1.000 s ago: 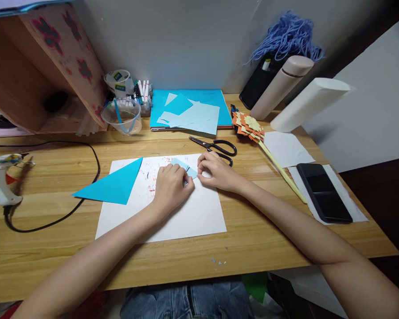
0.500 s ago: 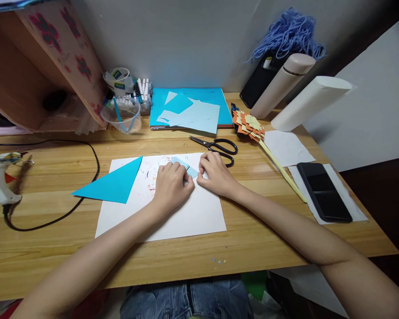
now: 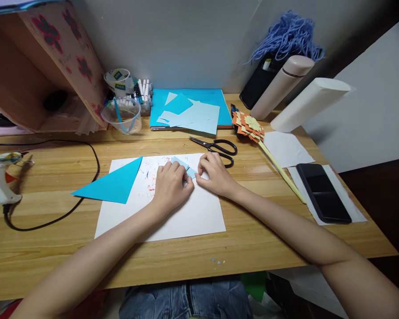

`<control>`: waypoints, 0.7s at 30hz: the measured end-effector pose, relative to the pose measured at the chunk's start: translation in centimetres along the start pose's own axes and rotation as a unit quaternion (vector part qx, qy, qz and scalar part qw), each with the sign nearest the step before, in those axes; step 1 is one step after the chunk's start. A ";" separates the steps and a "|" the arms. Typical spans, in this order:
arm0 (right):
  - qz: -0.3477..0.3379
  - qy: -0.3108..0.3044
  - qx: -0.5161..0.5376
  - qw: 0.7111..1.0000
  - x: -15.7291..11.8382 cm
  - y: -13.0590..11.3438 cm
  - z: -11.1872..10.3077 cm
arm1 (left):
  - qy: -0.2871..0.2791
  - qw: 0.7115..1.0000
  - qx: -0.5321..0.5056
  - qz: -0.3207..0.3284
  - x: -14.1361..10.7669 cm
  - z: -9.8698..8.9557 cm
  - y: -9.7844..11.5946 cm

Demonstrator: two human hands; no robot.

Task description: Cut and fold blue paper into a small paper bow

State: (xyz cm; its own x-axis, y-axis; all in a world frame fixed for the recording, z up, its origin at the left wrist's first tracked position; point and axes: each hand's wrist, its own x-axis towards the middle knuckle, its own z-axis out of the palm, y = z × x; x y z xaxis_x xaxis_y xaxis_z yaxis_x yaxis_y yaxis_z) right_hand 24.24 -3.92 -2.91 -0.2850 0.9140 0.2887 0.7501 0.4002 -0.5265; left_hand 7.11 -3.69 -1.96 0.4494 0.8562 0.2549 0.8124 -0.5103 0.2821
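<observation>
A small light blue piece of paper (image 3: 179, 162) lies on a white sheet (image 3: 193, 217), partly hidden by my fingers. My left hand (image 3: 172, 182) rests over it with curled fingers, thumb and forefinger pinching at its near side. At the paper's right corner, my right hand (image 3: 215, 173) pinches the edge between thumb and fingertips. A short dark mark or slit shows on the paper between my hands. Left of them, a bright blue paper triangle (image 3: 115, 184) overlaps the white sheet. Black-handled scissors (image 3: 216, 146) lie just beyond my right hand.
A glue gun (image 3: 1, 179) and its black cord lie at left. Behind are a plastic cup (image 3: 122, 117), markers (image 3: 142, 91) and blue paper scraps (image 3: 196, 115). At right are an orange paper flower (image 3: 248, 126), a pale bottle (image 3: 282, 86) and a phone (image 3: 323, 193).
My right hand has shifted very slightly left along with the paper's right corner. Otherwise my hands and the things on the table look the same.
</observation>
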 end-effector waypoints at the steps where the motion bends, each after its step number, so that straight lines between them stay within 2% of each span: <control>1: -0.003 -0.005 -0.010 1.000 0.0 0.0 0.1 | 0.001 1.000 0.000 -0.004 0.0 0.0 0.0; 7: -0.005 -0.010 -0.038 0.999 -0.1 -0.2 0.3 | 0.010 0.999 -0.024 -0.021 -0.1 -0.3 0.2; 18: -0.007 -0.006 -0.038 0.999 -0.1 0.0 0.4 | -0.016 1.000 -0.020 -0.005 -0.4 -0.3 -0.1; 21: -0.007 -0.021 -0.028 0.999 -0.2 -0.1 0.2 | -0.020 0.999 -0.028 0.000 -0.6 -0.3 -0.3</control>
State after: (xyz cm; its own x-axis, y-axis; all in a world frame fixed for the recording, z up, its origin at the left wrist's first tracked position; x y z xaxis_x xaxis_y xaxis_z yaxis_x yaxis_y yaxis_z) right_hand 24.15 -4.07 -3.05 -0.3195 0.9111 0.2604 0.7780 0.4091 -0.4769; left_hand 6.52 -4.06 -1.87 0.4640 0.8586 0.2181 0.7914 -0.5124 0.3335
